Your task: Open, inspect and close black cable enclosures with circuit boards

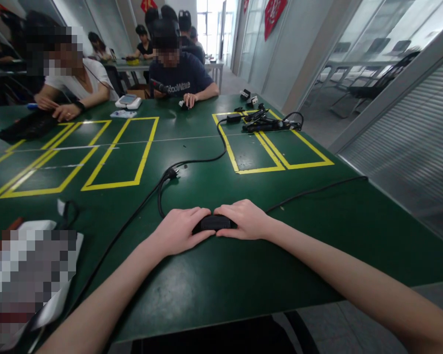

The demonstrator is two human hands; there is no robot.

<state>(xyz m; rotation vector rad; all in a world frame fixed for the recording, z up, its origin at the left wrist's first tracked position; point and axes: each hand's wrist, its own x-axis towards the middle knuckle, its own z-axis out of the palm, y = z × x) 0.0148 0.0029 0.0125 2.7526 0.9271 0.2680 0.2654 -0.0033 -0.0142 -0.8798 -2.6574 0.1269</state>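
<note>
Both my hands rest on a black power adapter brick (214,223) lying on the green table (221,285) in front of me. My left hand (180,230) cups its left end, fingers curled over it. From the other side my right hand (243,220) covers the right end, fingers closed on it. A black cable (158,189) runs from the brick's left side, loops, and ends in a plug (171,173). Another thin black cable (317,189) leads off to the right edge.
Yellow tape rectangles (133,147) mark the table. A pile of black adapters and cables (268,122) lies at the far right. Two people sit across the table, one by a black keyboard (27,127). A white device (128,101) sits beside them. A white sheet (59,295) lies at my left.
</note>
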